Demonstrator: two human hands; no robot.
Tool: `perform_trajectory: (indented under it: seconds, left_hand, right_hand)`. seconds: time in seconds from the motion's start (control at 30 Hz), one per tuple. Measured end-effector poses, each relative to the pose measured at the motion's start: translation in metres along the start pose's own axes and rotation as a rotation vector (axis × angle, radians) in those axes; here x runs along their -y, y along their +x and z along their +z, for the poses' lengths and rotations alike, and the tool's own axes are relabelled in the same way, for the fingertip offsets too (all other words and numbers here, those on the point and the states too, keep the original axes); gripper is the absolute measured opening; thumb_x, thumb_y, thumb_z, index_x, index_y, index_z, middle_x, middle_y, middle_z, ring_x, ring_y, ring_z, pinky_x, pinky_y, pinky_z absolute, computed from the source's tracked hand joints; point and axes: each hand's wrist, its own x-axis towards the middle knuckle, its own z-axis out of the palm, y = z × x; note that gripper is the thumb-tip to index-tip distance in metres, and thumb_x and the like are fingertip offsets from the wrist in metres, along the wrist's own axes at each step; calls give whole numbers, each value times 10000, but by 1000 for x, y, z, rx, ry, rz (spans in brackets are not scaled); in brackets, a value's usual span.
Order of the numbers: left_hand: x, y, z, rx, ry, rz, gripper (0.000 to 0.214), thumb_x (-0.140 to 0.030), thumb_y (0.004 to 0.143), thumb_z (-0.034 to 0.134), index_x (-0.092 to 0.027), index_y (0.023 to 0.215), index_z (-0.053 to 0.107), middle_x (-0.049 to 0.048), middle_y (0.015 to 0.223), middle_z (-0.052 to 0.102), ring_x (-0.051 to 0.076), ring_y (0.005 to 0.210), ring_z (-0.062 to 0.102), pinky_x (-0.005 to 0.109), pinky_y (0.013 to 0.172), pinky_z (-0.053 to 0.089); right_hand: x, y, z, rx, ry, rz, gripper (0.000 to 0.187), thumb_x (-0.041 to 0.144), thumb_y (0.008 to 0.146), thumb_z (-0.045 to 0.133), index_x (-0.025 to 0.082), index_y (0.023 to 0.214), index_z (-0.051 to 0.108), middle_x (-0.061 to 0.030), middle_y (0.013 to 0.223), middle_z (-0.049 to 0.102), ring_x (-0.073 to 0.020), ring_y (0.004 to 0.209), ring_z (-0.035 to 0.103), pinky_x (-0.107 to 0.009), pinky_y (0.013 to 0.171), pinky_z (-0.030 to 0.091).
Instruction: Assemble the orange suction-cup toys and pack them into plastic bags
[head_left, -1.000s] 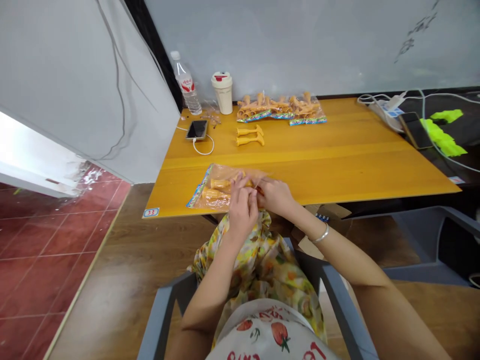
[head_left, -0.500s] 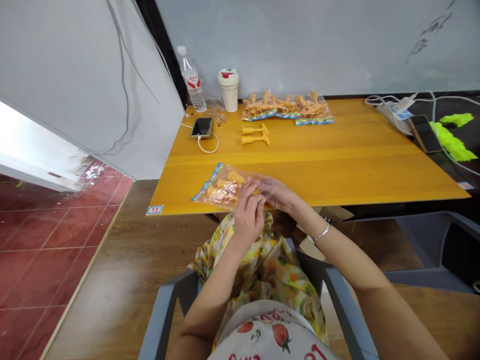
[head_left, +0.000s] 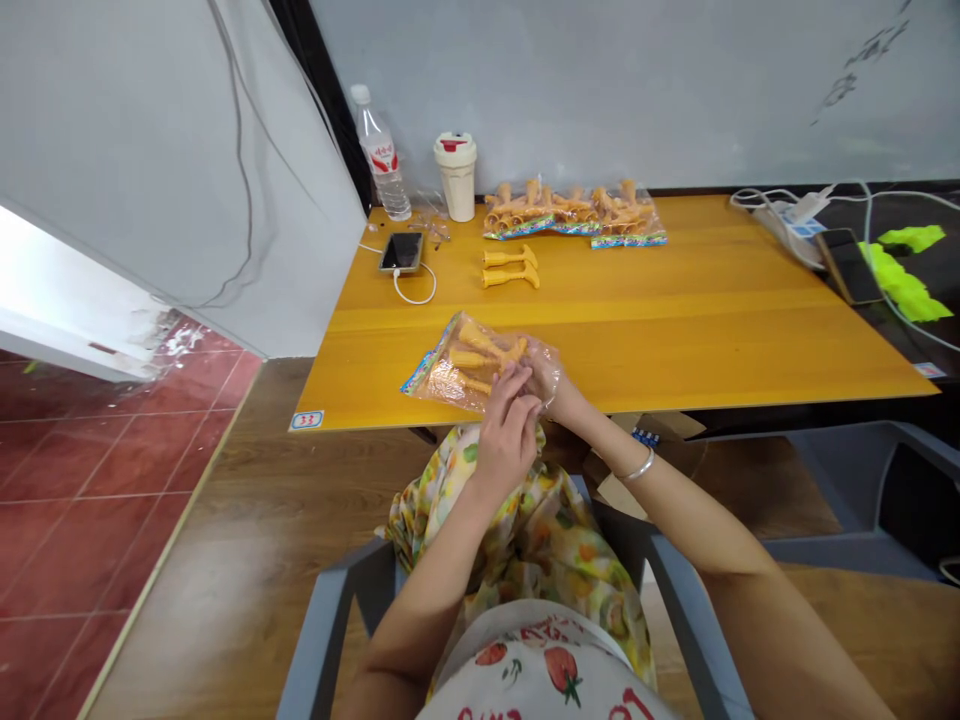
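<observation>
A clear plastic bag (head_left: pixel 465 365) with a coloured strip along one edge holds several orange plastic pieces and sits tilted at the near edge of the wooden table (head_left: pixel 675 320). My left hand (head_left: pixel 508 430) pinches the bag's open end from the front. My right hand (head_left: pixel 553 388) is partly covered by the bag's mouth and grips it from the right; a silver bangle is on that wrist. Two loose orange pieces (head_left: pixel 510 267) lie farther back on the table.
At the table's far edge stand a water bottle (head_left: pixel 379 155), a white cup with a lid (head_left: pixel 457 175) and filled bags of orange pieces (head_left: pixel 574 212). A phone on a cable (head_left: pixel 401 252) lies left. A power strip, another phone and green items (head_left: pixel 904 280) sit right.
The bag has been lifted off the table at its right end and turned up. My right hand has gone from lying over the bag to being inside its mouth.
</observation>
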Motion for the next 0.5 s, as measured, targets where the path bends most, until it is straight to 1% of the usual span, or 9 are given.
perform_trajectory:
  seconds: [0.07,0.13,0.2,0.27,0.37,0.43,0.47,0.5]
  left_hand:
    - [1,1,-1,-14,-11,-2,177,-174,1020,410,-198,1026,586,164,1376,625,230,1470,453,484,1184,449]
    - [0,2,-2,-16,-10,-17,181,-187,1024,411,-193,1029,592,164,1363,632,236,1469,453,488,1183,447]
    - [0,2,-3,-4,1,-35,202,-209,1028,406,-191,1040,607,163,1355,640,239,1460,464,490,1182,443]
    - [0,2,-3,10,30,-44,223,-234,1030,410,-189,1061,626,159,1345,652,242,1448,479,498,1191,423]
    - [9,1,-8,7,150,-88,257,-310,1023,451,-187,1144,641,154,1340,663,271,1442,484,562,1235,319]
    - [19,1,-13,-14,259,-175,318,-365,1017,461,-189,1221,629,160,1373,645,304,1468,445,613,1252,230]
    - [25,2,-16,-29,302,-230,354,-389,1016,460,-186,1262,613,168,1398,626,317,1483,420,623,1252,213]
    - [32,2,-19,-45,325,-283,392,-410,1015,456,-179,1303,589,180,1426,601,324,1492,405,616,1249,225]
  right_hand:
    - [2,-1,-1,-22,-63,33,584,436,1007,385,220,1549,414,-155,1387,630,-305,1206,638,-446,995,532]
    - [6,-1,-3,-44,-139,89,600,419,1030,335,162,1572,360,-195,1364,637,-326,1186,652,-461,981,524]
    - [11,0,-5,-49,-245,152,584,420,1049,286,173,1573,354,-193,1341,651,-317,1127,683,-440,934,534]
    - [15,2,-10,-48,-342,197,563,434,1058,261,203,1556,388,-177,1315,670,-300,1073,705,-411,892,543]
    - [15,2,-16,-97,-404,184,549,423,1065,235,206,1526,440,-170,1367,643,-291,1091,694,-395,897,539]
    - [10,0,-18,-129,-414,138,546,419,1061,267,195,1527,443,-169,1455,579,-292,1129,673,-391,915,536]
    - [6,-1,-19,-142,-417,126,548,423,1057,286,193,1528,444,-166,1481,557,-294,1142,665,-389,916,536]
    - [2,-1,-20,-150,-418,128,547,429,1054,301,191,1521,457,-165,1481,557,-297,1148,660,-387,914,537]
